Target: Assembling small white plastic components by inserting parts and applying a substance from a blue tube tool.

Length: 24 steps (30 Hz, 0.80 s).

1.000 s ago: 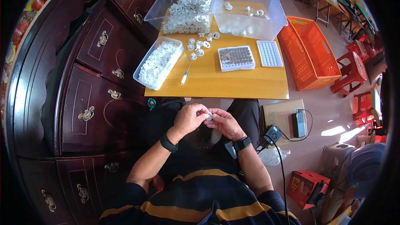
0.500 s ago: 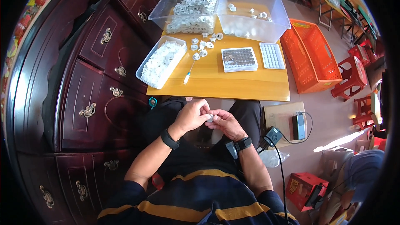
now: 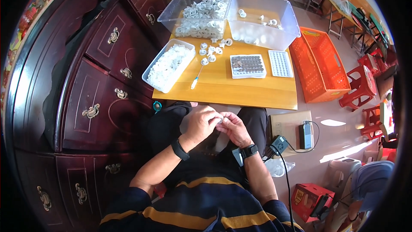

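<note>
Left hand [image 3: 201,124] and right hand [image 3: 236,129] have thumbs and fingertips pinched nearly closed on one small whitish part [image 3: 220,120], right between them. Half a second ago its round face showed; now fingers cover most of it, so I'd guess it's still being worked. Thin tool [image 3: 195,83] lies ahead-left of the fingers, discs [image 3: 248,63] ahead-right.

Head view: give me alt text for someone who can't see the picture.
A person's left hand and right hand hold a small pale piece between them before a wooden table. It bears clear bins and a white tub holding pale parts, plus a tray of round discs; dark drawers stand left.
</note>
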Available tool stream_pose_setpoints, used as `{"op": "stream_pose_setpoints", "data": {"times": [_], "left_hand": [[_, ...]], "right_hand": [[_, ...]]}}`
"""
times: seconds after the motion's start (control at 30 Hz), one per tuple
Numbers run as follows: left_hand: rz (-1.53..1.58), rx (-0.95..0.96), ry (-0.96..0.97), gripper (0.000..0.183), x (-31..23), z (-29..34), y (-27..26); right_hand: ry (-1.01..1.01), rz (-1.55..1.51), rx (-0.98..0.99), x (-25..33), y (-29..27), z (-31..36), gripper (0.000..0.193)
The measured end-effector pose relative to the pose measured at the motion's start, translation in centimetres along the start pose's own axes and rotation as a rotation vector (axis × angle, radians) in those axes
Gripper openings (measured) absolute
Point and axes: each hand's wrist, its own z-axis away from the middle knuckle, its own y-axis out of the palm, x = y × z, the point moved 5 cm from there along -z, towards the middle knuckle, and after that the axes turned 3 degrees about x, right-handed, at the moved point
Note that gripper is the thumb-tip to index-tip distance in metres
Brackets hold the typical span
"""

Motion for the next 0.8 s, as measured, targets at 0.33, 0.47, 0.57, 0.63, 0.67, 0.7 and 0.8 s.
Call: {"op": "stream_pose_setpoints", "data": {"times": [0.33,0.47,0.57,0.63,0.67,0.7,0.8], "left_hand": [[0.186,0.081,-0.229,0.011,1.8,-1.0,0.2],[0.208,0.304,-0.279,0.016,2.4,-1.0,0.0],[0.21,0.31,-0.263,0.016,2.1,-1.0,0.2],[0.182,0.258,-0.171,0.014,1.3,-0.8,0.0],[0.181,0.257,-0.17,0.014,1.4,-0.6,0.0],[0.033,0.247,-0.06,0.015,0.9,-0.6,-0.1],[-0.154,0.252,0.05,0.022,0.2,-0.2,0.0]], "right_hand": [[-0.004,0.152,0.009,0.7,0.6,0.1,0.021],[0.023,0.208,0.057,0.4,0.7,0.4,0.021],[0.022,0.198,0.072,0.3,0.5,0.5,0.021],[0.028,0.168,0.069,0.6,0.9,0.5,0.022],[0.035,0.138,0.066,0.6,1.1,0.5,0.022],[0.036,0.137,0.065,0.5,0.9,0.5,0.022],[0.049,0.139,0.049,0.2,0.5,0.4,0.022]]}}
